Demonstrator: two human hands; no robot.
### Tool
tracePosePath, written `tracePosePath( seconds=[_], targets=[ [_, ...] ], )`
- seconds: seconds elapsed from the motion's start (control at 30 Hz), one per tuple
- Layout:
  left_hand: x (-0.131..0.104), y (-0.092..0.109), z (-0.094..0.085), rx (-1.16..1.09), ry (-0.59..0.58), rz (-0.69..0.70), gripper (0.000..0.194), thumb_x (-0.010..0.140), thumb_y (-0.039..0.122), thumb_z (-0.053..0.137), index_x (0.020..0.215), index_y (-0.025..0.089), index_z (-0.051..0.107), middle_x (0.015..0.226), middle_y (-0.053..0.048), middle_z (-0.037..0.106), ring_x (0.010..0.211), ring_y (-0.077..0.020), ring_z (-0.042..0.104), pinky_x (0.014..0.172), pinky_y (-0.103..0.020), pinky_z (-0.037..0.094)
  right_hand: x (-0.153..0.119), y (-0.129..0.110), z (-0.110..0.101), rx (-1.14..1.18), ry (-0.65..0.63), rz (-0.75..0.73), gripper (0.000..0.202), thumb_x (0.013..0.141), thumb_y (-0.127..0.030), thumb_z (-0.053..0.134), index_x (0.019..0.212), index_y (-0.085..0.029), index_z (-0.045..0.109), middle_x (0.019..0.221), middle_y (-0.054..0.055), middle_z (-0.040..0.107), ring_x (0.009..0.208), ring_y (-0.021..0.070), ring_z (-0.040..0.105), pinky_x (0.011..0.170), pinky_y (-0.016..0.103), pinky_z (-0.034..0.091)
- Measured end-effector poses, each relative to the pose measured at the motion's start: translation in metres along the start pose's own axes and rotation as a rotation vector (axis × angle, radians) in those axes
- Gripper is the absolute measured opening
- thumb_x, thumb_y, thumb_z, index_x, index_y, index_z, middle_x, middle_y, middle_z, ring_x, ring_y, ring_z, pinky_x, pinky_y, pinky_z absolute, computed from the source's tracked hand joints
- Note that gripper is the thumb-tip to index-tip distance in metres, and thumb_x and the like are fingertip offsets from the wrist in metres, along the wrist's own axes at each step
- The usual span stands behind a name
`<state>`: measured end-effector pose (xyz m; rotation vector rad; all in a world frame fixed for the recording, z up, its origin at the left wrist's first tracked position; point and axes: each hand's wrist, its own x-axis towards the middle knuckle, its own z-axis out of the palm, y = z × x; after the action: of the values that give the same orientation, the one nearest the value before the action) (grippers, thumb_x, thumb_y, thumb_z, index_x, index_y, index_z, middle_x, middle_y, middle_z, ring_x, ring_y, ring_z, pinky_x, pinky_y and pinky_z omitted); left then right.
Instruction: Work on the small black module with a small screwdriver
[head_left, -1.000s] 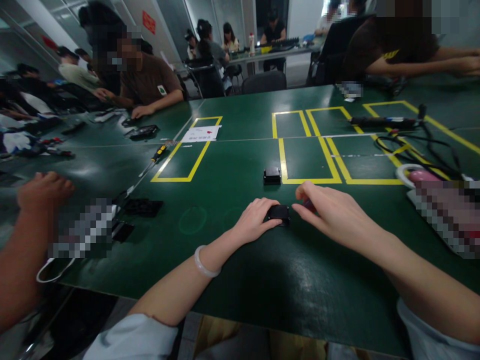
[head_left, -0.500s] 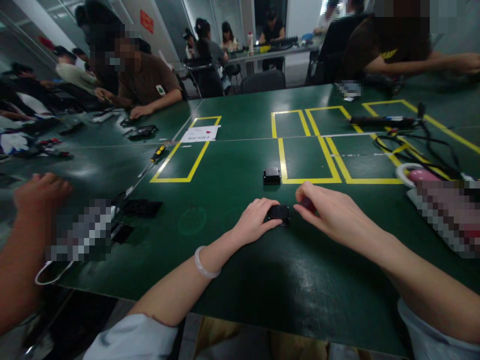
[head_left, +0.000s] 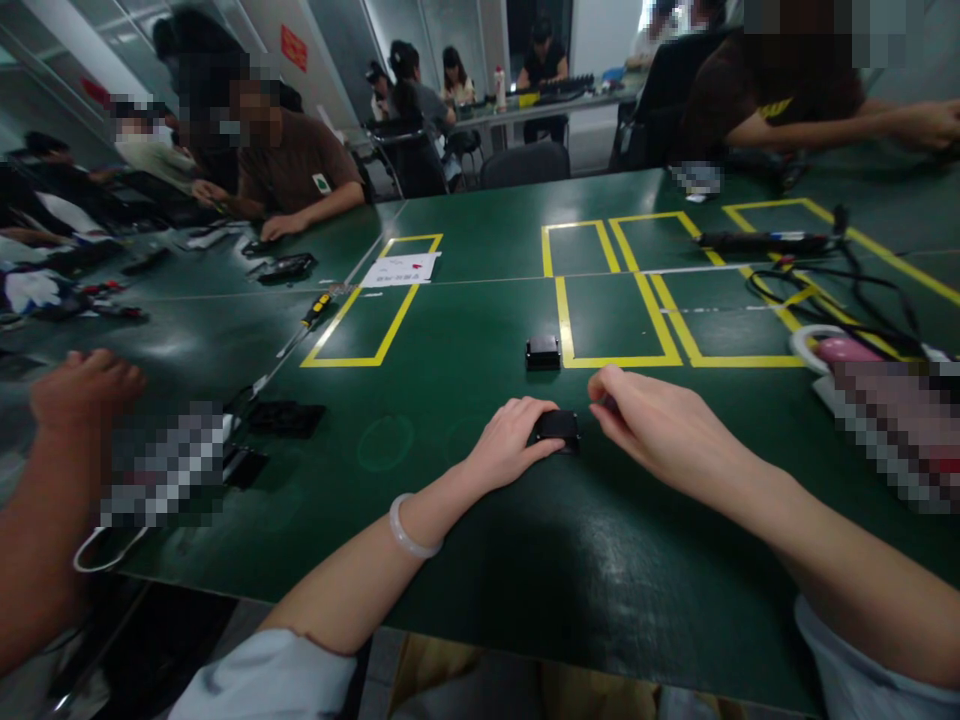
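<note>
My left hand (head_left: 514, 440) grips a small black rectangular part (head_left: 559, 428) on the green table, thumb on the near side and fingers on the far side. Just right of that part, my right hand (head_left: 645, 415) hovers with its fingers curled and pinched together. Whatever lies inside that pinch is hidden by the fingers. Beyond my hands stands a second small black block (head_left: 542, 352), untouched, beside a yellow tape outline.
The green table (head_left: 480, 560) carries yellow tape rectangles (head_left: 622, 362) and a paper sheet (head_left: 401, 268). A yellow-black screwdriver (head_left: 316, 308) and black parts (head_left: 285, 417) lie left, near another person's arm (head_left: 52, 500). Black cables (head_left: 825, 290) lie right. Several people sit around.
My right hand's fingers have curled in slightly, and the dark thing that showed between them is now out of sight. My left hand stays on the black part.
</note>
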<state>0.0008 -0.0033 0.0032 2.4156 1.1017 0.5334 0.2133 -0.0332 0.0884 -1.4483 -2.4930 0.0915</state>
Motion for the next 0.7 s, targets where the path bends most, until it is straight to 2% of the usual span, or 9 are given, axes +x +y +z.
tracePosePath(
  seconds=[0.17, 0.3, 0.47, 0.57, 0.7],
  targets=[
    [0.0003, 0.0004, -0.0007, 0.0, -0.009, 0.0, 0.035, 0.091, 0.042, 0.055, 0.118, 0.021, 0.05, 0.111, -0.006, 0.057, 0.101, -0.0235, 0.051, 0.09, -0.037, 0.043, 0.0003, -0.0015, -0.0019, -0.064, 0.042, -0.013, 0.007, 0.091, -0.027, 0.043, 0.091, -0.02, 0.045, 0.075, 0.001, 0.058, 0.067, 0.0155, 0.056, 0.06, 0.027, 0.035],
    [0.0006, -0.0004, 0.0, 0.0, -0.011, 0.001, 0.038, 0.09, 0.043, 0.055, 0.12, 0.02, 0.049, 0.113, -0.007, 0.057, 0.103, -0.024, 0.051, 0.09, -0.038, 0.043, 0.0005, -0.0033, -0.0037, -0.158, 0.06, -0.034, 0.023, 0.095, -0.038, 0.039, 0.082, -0.021, 0.047, 0.07, 0.001, 0.06, 0.066, 0.0177, 0.057, 0.061, 0.028, 0.034],
    [0.0005, -0.0017, 0.0011, 0.001, -0.004, -0.002, 0.037, 0.09, 0.043, 0.054, 0.119, 0.021, 0.05, 0.113, -0.007, 0.057, 0.103, -0.0243, 0.051, 0.09, -0.039, 0.043, -0.0004, -0.0014, -0.0016, -0.093, 0.043, -0.032, 0.01, 0.093, -0.029, 0.042, 0.093, -0.02, 0.047, 0.076, 0.002, 0.062, 0.069, 0.0179, 0.059, 0.061, 0.028, 0.036],
    [0.0005, -0.0019, 0.0017, 0.002, 0.005, 0.007, 0.036, 0.09, 0.042, 0.055, 0.118, 0.02, 0.05, 0.112, -0.007, 0.057, 0.102, -0.0238, 0.051, 0.09, -0.038, 0.043, -0.0011, -0.0013, -0.0014, -0.025, 0.058, -0.032, 0.012, 0.09, -0.026, 0.044, 0.1, -0.019, 0.045, 0.079, 0.002, 0.062, 0.07, 0.0172, 0.059, 0.062, 0.027, 0.037],
    [0.0006, -0.002, 0.0024, -0.003, 0.014, 0.008, 0.036, 0.09, 0.042, 0.056, 0.118, 0.021, 0.05, 0.112, -0.006, 0.057, 0.102, -0.0234, 0.051, 0.09, -0.037, 0.042, -0.0008, -0.0026, -0.0036, -0.016, 0.047, -0.044, 0.009, 0.09, -0.029, 0.045, 0.092, -0.021, 0.045, 0.077, 0.001, 0.06, 0.068, 0.0164, 0.057, 0.06, 0.027, 0.036]
  ],
)
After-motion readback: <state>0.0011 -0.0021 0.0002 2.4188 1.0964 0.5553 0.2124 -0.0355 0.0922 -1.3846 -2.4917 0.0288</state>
